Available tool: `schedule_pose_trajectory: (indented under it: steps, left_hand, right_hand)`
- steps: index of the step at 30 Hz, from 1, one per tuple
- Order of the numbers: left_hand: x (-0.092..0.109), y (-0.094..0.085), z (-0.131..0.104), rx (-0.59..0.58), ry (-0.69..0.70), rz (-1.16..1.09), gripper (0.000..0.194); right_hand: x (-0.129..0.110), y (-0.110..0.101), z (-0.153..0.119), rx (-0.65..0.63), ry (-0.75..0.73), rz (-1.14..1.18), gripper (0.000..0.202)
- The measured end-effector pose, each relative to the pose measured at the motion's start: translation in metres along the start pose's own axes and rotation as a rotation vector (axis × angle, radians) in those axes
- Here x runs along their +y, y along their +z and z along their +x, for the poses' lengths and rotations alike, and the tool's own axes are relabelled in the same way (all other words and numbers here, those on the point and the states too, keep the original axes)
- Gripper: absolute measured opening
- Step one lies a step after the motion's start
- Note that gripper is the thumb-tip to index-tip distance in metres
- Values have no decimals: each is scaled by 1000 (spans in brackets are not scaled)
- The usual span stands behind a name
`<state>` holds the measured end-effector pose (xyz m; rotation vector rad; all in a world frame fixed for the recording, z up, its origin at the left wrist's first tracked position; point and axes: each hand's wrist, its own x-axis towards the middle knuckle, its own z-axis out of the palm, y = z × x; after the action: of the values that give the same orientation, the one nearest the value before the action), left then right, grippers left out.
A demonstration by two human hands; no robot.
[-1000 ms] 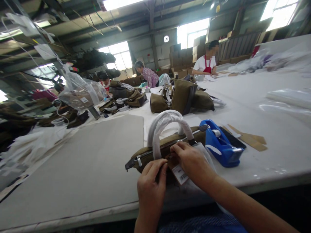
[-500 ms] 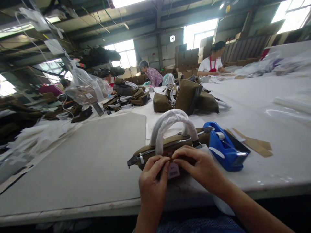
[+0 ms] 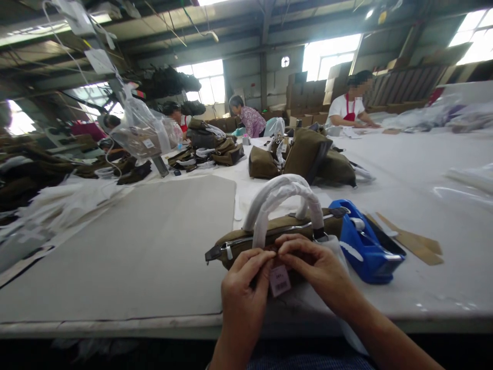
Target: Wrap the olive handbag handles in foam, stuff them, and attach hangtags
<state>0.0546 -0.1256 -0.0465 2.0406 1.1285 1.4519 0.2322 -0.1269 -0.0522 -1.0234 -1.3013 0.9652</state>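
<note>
An olive-brown handbag [image 3: 283,224] with dark trim lies on the table before me, its handles [image 3: 287,192] wrapped in white paper. A silver zipper runs along its top, and the zipper pull [image 3: 229,251] hangs at the left end. My left hand [image 3: 246,288] and my right hand [image 3: 314,264] meet at the front of the bag, thumbs and fingers pinched together. Whatever is between the fingertips is too small to make out. Just below them hangs a pale pink tag [image 3: 280,280] with a barcode, slightly tilted.
A blue tape dispenser [image 3: 365,246] touches the bag's right end, with brown card strips [image 3: 418,239] beyond. More olive bags [image 3: 304,154] are piled behind. A grey mat [image 3: 154,246] covers the table's left part. Several people work across the table, one in a red apron [image 3: 349,109].
My view has shifted slightly, so the scene sits a little further right. Both hands stay pinched at the same spot. The tag below them has tilted and shows more fully.
</note>
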Motion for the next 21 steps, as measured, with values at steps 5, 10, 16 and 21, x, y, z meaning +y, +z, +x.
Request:
schedule_pose_trajectory:
  steps: [5, 10, 16, 21]
  left_hand:
    - [-1, -1, 0, 36, -59, -5, 21]
    - [-1, 0, -1, 28, -65, 3, 27]
    - [-4, -1, -3, -13, -29, 36, 34]
    - [-5, -2, -3, -30, -19, 43, 32]
  right_hand:
    - [4, 3, -2, 6, 2, -43, 11]
    - [1, 5, -4, 76, -48, -148, 21]
    - [-8, 6, -3, 163, -234, -363, 18]
    - [-8, 5, -2, 165, -332, -435, 20]
